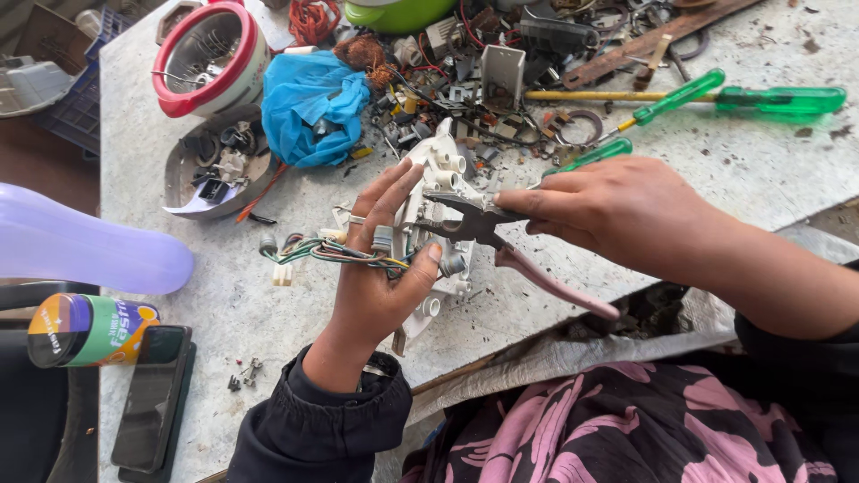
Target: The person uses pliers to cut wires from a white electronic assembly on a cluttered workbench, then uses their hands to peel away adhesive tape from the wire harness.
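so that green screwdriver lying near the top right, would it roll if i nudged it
Probably a little: the green screwdriver has a rounded translucent handle lying flat on the marble table, so a sideways nudge might turn it. It looks rigid and light, likely plastic. The handle looks smooth, so it may slide rather than grip.

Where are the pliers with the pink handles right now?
In the head view, just right of centre: the right hand holds the pliers, their nose on the white plastic part held by the left hand.

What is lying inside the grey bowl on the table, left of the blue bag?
The grey bowl holds small black and white plastic parts and a white paper scrap. Whatever lies under them stays hidden.
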